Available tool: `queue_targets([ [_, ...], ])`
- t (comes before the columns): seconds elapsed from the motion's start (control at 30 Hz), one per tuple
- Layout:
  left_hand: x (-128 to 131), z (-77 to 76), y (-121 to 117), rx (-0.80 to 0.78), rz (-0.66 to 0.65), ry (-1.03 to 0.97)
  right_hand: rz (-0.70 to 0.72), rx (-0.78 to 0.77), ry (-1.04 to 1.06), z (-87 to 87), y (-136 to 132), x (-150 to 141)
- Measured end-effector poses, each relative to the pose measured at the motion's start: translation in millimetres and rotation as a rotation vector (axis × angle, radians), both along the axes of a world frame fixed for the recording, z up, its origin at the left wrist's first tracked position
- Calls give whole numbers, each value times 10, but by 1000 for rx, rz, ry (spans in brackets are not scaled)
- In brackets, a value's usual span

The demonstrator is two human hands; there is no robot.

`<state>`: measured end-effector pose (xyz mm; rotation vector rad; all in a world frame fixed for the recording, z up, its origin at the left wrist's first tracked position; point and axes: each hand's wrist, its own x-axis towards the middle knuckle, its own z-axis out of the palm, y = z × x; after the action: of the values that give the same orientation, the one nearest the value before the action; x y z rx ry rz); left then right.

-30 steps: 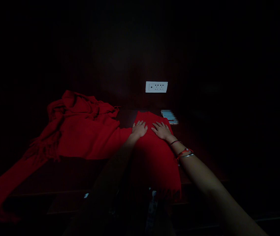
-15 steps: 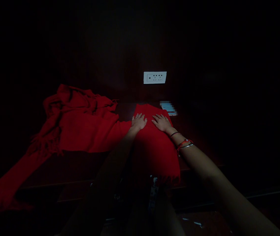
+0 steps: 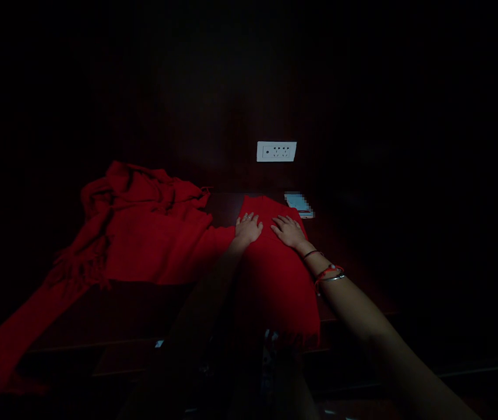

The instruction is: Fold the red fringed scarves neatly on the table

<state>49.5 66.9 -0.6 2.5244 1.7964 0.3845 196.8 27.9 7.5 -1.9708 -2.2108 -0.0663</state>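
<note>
A red fringed scarf (image 3: 275,280) lies over a dark surface, one part flat in front of me with its fringe at the near edge. My left hand (image 3: 249,228) rests flat on its left side, fingers spread. Across from it, my right hand (image 3: 289,231) presses flat on the right side, fingers apart, with bracelets on the wrist. To the left, more red fringed cloth (image 3: 152,239) lies rumpled and joins up near my left hand. Its fringed end trails toward the lower left. Whether it is all one piece, I cannot tell.
Behind the cloth, a white wall socket (image 3: 276,151) is set in a dark panel. A phone-like flat object (image 3: 299,205), partly pixelated, lies just beyond my right hand. The dark surface (image 3: 143,309) ends at a front edge below; most surroundings are too dark to make out.
The whole view has shifted, so everything sits slightly lower in the picture. Both hands keep nearly the same place on the scarf, and the cloth shows no clear change.
</note>
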Motion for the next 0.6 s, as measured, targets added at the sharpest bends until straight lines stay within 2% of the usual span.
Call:
queue_targets([
  [0.6,-2,-22,7,31,-13,-17,-3,5,59,-17,26,25],
])
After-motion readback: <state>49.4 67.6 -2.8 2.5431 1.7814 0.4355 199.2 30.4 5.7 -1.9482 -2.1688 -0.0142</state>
